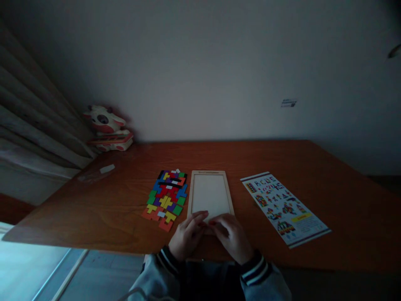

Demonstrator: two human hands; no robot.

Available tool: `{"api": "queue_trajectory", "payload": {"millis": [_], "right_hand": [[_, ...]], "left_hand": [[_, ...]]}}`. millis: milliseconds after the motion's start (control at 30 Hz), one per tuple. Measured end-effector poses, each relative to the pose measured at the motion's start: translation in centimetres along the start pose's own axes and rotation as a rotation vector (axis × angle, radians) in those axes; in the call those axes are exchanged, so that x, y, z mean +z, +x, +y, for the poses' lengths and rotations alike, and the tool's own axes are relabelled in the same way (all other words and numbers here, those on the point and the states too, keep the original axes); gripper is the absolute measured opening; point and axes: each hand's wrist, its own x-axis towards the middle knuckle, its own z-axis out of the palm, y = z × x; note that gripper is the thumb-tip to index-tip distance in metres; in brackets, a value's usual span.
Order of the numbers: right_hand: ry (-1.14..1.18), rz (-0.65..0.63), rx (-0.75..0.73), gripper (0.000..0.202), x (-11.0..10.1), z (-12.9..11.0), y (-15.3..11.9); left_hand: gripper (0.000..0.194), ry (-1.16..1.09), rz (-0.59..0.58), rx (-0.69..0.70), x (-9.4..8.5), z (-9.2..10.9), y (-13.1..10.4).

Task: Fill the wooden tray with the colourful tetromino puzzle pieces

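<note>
A shallow wooden puzzle tray with a pale inside lies upright before me on the table. Over its near end, my left hand and my right hand almost meet at the fingertips. Both hands are closed in a pinch. A small reddish spot shows at the right fingertips, too dim to name. To the left of the tray, colourful block puzzle pieces lie packed side by side in red, yellow, green, blue, purple, orange and black. Several small white pieces show among them.
A printed pattern sheet lies slanted on the right of the brown table. A cow-shaped toy stands at the back left, with a white slip nearer. A curtain hangs at left; a wall rises behind.
</note>
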Motion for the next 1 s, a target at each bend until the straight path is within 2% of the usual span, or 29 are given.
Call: {"api": "queue_trajectory", "payload": {"millis": [100, 200, 367, 433, 500, 600, 667, 833, 1000], "right_hand": [[0.039, 0.026, 0.001, 0.017, -0.4, 0.0, 0.1], [0.083, 0.061, 0.091, 0.019, -0.8, 0.4, -0.2], [0.113, 0.074, 0.185, 0.022, -1.5, 1.2, -0.9], [0.101, 0.07, 0.175, 0.023, -1.5, 1.4, -1.0], [0.094, 0.053, 0.168, 0.023, -1.5, 1.5, -1.1], [0.073, 0.038, 0.172, 0.024, -1.2, 1.7, -1.3], [0.061, 0.035, 0.181, 0.024, -1.1, 1.7, -1.3], [0.058, 0.038, 0.185, 0.025, -1.1, 1.4, -1.1], [0.066, 0.033, 0.183, 0.024, -1.2, 1.4, -1.1]], "left_hand": [[0.041, 0.086, 0.005, 0.011, 0.0, 0.0, -0.1], [0.038, 0.227, 0.067, -0.009, -1.3, -0.5, -0.6], [0.022, 0.419, 0.131, -0.101, -6.3, -2.8, -2.9], [0.026, 0.48, 0.104, -0.133, -8.2, -3.7, -4.0], [0.035, 0.517, 0.057, -0.183, -9.2, -4.1, -4.7], [0.044, 0.512, -0.005, -0.206, -9.3, -4.2, -5.0], [0.039, 0.482, -0.01, -0.198, -8.9, -4.1, -4.9], [0.025, 0.383, 0.017, -0.181, -8.4, -4.0, -4.9], [0.02, 0.425, 0.1, -0.174, -8.4, -4.0, -5.3]]}}
